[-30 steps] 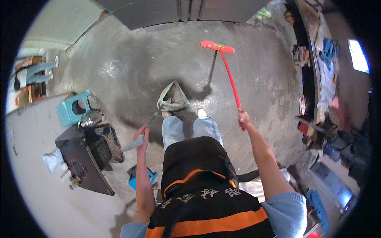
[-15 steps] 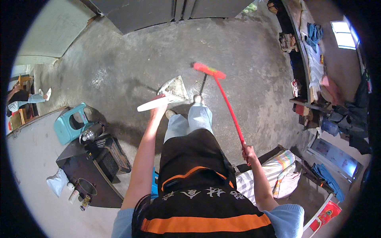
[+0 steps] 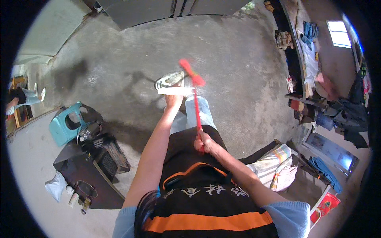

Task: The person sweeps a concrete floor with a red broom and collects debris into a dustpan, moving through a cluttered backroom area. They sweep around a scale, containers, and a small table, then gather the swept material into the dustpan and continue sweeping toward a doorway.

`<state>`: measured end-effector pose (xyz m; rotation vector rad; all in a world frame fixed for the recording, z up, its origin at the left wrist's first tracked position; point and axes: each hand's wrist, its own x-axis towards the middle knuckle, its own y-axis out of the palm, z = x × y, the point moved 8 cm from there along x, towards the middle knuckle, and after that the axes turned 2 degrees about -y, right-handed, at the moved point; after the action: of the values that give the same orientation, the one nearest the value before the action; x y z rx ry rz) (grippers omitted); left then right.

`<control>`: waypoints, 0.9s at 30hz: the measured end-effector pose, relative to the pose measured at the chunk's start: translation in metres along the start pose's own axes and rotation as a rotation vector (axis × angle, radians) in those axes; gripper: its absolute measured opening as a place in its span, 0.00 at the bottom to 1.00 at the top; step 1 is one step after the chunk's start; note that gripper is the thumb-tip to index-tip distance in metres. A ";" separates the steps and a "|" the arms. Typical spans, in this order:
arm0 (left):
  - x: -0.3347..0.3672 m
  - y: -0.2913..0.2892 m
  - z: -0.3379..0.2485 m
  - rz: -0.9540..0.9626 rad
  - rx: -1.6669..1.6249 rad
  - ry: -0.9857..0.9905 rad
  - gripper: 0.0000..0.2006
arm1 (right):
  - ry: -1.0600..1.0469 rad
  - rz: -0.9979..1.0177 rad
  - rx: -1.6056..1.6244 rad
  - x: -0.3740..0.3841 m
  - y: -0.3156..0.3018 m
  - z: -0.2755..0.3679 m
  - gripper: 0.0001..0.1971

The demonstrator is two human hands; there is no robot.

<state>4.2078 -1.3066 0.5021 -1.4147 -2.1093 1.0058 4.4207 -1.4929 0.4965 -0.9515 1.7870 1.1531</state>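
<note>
Pale dustpan (image 3: 172, 79) is just beyond left hand (image 3: 173, 101), which grips its stiff, plastic-looking handle (image 3: 176, 91), fingers mostly hidden, probably to steady the pan; can't tell if it touches the floor (image 3: 238, 79). Red broom (image 3: 197, 108), slim and straight-shafted, is clenched near its top end in right hand (image 3: 203, 142), likely for reach, its motion-blurred bristle head (image 3: 193, 74) ahead of that hand and right next to the pan, contact unclear. Floor reads as scuffed grey concrete; farther out, smooth teal stool (image 3: 59, 131) left of left hand, soft striped fabric (image 3: 270, 162) right of right hand.
</note>
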 end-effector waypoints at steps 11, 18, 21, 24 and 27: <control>-0.001 -0.014 0.002 0.038 -0.215 0.131 0.13 | -0.275 -0.300 -0.189 -0.086 -0.012 0.036 0.20; -0.013 -0.036 0.027 0.024 -0.329 0.088 0.06 | 0.099 0.044 0.185 -0.096 0.006 0.008 0.20; -0.031 -0.080 0.052 -0.157 -0.395 0.090 0.05 | 0.014 -0.068 0.028 -0.145 -0.027 0.033 0.22; -0.051 -0.111 0.077 -0.217 -0.340 0.021 0.06 | -0.153 -0.208 -0.100 -0.131 -0.028 0.056 0.19; -0.055 -0.116 0.094 -0.053 -0.304 -0.082 0.06 | -0.476 -0.176 -0.164 -0.072 0.016 0.069 0.17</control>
<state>4.0944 -1.4153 0.5308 -1.4655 -2.4277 0.7580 4.4505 -1.4116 0.5476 -0.8222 1.2221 1.2979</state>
